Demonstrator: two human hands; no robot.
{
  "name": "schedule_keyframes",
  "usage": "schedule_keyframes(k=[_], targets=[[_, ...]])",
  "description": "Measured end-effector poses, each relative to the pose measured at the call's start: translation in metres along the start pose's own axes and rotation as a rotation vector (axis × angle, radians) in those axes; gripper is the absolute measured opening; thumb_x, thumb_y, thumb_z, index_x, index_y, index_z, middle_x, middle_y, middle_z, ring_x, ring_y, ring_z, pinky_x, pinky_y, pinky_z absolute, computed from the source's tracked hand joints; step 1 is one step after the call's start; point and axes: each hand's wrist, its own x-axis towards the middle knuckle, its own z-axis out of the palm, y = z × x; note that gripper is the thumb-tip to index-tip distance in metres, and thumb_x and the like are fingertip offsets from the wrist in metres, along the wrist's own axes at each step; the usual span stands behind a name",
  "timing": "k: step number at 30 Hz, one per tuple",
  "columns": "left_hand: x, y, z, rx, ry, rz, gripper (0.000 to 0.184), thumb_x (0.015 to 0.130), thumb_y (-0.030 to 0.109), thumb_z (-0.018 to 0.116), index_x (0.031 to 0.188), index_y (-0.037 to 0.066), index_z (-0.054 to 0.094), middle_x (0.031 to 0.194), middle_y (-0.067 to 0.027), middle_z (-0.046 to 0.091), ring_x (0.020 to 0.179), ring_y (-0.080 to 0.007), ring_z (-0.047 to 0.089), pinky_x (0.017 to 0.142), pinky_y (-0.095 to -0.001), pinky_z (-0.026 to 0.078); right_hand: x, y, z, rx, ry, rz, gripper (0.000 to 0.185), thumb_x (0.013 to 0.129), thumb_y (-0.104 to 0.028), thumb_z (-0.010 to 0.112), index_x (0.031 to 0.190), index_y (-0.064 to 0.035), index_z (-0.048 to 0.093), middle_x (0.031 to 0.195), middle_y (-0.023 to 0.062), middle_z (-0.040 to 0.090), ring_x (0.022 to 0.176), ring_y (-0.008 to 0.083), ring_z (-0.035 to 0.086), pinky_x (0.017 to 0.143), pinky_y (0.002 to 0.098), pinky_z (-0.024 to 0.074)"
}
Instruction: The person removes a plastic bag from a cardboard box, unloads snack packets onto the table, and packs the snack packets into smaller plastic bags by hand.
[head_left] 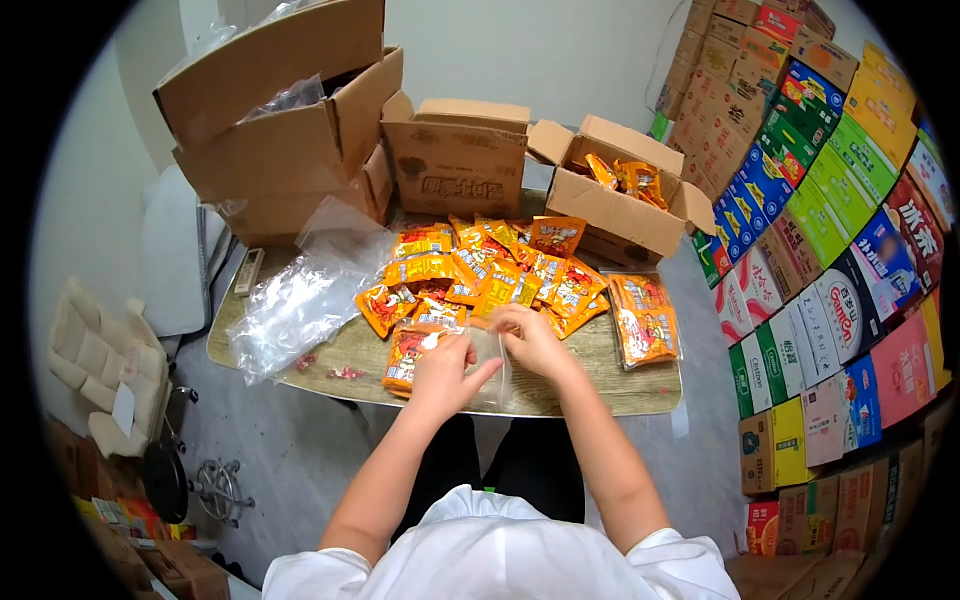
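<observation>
On the near edge of the table lies a clear plastic bag [489,376] with orange snack packets [404,358] in its left part. My left hand [446,374] is over the bag's middle, fingers curled on the plastic and thumb pointing right. At the bag's right end, my right hand [530,340] pinches the edge with bent fingers; the fingertips are partly hidden. Just beyond both hands spreads a heap of loose orange snack packets [497,285]. A filled clear bag of orange packets [645,322] lies flat to the right of my right hand.
Empty clear bags [305,300] lie on the table's left. Behind stand a large cardboard box [265,150], a smaller box [455,160] and an open box [620,215] holding orange packets. Stacked cartons [810,270] line the right side; a beige chair [105,355] stands left.
</observation>
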Motion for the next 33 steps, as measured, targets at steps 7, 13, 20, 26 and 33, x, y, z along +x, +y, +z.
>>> schedule_keyframes(k=[7,13,20,26,33], targets=[[0.013,0.019,0.010,0.174,-0.008,-0.095,0.030,0.074,0.033,0.069,0.069,0.005,0.060,0.067,-0.0112,0.063,0.064,-0.0294,0.064,0.058,-0.0418,0.049,-0.001,-0.001,0.008,0.410,-0.047,0.059,0.023,0.080,0.006,0.052,0.096,0.0014,0.069,0.089,0.0107,0.068,0.085,0.0171,0.064,0.078,0.0305,0.0507],[0.016,0.003,0.014,0.056,0.002,-0.133,0.028,0.077,0.029,0.066,0.070,0.003,0.060,0.067,-0.0143,0.062,0.064,-0.0307,0.063,0.058,-0.0420,0.048,0.002,-0.001,0.003,0.391,-0.109,0.109,0.023,0.076,0.007,0.049,0.087,0.0014,0.068,0.085,0.0117,0.068,0.083,0.0178,0.064,0.076,0.0308,0.0504],[0.019,-0.043,0.021,-0.255,-0.045,-0.118,0.026,0.091,0.022,0.056,0.079,-0.002,0.057,0.072,-0.0192,0.061,0.068,-0.0341,0.060,0.062,-0.0413,0.045,0.017,0.026,0.019,0.322,0.212,0.079,0.020,0.077,0.003,0.049,0.091,-0.0005,0.064,0.089,0.0131,0.061,0.083,0.0229,0.062,0.075,0.0335,0.0501],[0.015,-0.058,0.036,-0.464,0.020,-0.144,0.027,0.096,0.020,0.050,0.078,0.000,0.056,0.063,-0.0027,0.053,0.058,-0.0113,0.048,0.055,-0.0288,0.040,0.048,0.001,0.014,-0.425,0.121,-0.046,0.022,0.088,-0.018,0.055,0.106,-0.0099,0.064,0.093,0.0161,0.063,0.090,0.0301,0.065,0.073,0.0428,0.0520],[0.013,-0.044,0.021,-0.437,-0.031,-0.236,0.028,0.094,0.021,0.051,0.080,-0.003,0.057,0.067,-0.0158,0.059,0.063,-0.0275,0.058,0.059,-0.0376,0.043,0.070,-0.007,0.038,-1.007,-0.285,0.047,0.021,0.092,-0.027,0.050,0.103,-0.0161,0.063,0.085,0.0094,0.071,0.079,0.0254,0.071,0.063,0.0419,0.0522]])
